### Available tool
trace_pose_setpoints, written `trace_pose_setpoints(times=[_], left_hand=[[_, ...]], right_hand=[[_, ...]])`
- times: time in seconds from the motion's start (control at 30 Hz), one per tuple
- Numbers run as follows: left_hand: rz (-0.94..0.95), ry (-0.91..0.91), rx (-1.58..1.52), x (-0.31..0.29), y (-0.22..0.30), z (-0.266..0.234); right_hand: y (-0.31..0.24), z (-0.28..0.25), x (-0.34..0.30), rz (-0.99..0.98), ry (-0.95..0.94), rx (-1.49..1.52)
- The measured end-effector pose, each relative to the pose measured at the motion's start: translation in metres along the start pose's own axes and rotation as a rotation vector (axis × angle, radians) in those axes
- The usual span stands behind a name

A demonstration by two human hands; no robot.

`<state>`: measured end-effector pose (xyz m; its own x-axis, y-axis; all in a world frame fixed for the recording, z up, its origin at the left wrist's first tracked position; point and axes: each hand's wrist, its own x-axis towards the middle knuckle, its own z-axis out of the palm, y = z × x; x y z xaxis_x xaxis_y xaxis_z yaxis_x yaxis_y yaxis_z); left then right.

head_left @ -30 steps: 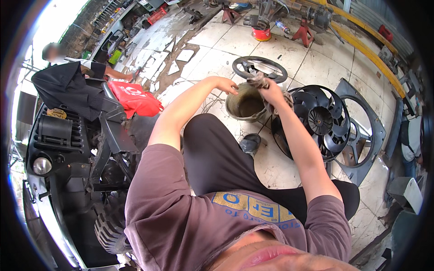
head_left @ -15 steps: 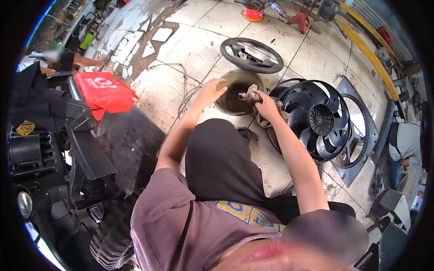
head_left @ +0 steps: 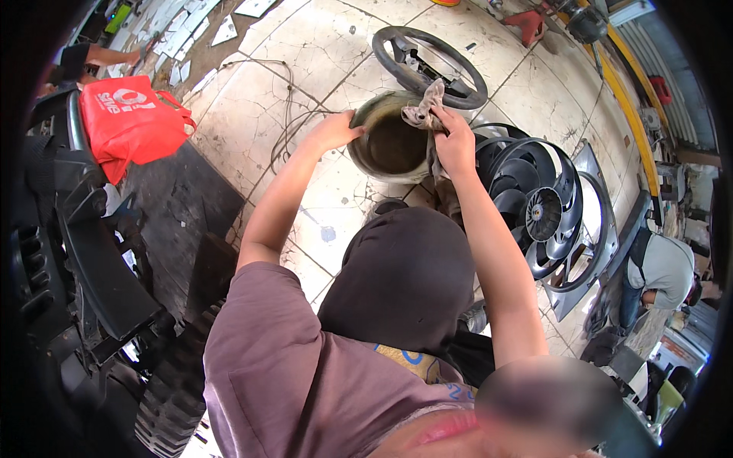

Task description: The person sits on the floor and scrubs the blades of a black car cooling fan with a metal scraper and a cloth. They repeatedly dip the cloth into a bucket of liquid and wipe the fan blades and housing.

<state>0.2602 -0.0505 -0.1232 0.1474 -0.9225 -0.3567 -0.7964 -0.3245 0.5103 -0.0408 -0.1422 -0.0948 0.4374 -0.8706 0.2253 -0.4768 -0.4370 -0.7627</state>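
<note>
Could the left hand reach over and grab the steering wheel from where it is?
Probably yes: the left hand grips the rim of the round pot, and the steering wheel lies just behind on open floor.

You get bright daylight on the pale tiled floor (head_left: 321, 53) beyond your left hand (head_left: 336, 130), close to glare at the top. Your right hand (head_left: 456, 145) and the rag (head_left: 424, 107) it grips are evenly lit and sharp. Nearer you, below both hands, shade deepens. Straight tile lines bend toward the black fisheye rim, and a blurred patch sits at the bottom.
</note>
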Motion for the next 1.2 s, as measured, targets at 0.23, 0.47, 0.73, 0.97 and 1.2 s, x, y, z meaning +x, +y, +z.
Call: trace_pose_setpoints(times=[0.23, 0.47, 0.73, 0.97, 1.2], left_hand=[[0.128, -0.274, -0.037, 0.029, 0.021, -0.04], [0.021, -0.713, -0.035, 0.062, 0.079, -0.074], [-0.222, -1.046, 0.272, 0.098, 0.139, -0.062], [-0.499, -0.953, 0.483, 0.083, 0.169, -0.04], [-0.288, -0.009, 0.35, 0.01, 0.148, 0.014]], right_hand=[[0.022, 0.007, -0.016, 0.005, -0.112, -0.048], [0.063, 0.031, -0.051, 0.105, -0.113, -0.012], [0.074, 0.048, -0.069, 0.257, -0.118, -0.253], [0.053, 0.05, -0.069, 0.266, -0.236, -0.466], [0.069, 0.058, -0.06, 0.294, -0.347, -0.479]])
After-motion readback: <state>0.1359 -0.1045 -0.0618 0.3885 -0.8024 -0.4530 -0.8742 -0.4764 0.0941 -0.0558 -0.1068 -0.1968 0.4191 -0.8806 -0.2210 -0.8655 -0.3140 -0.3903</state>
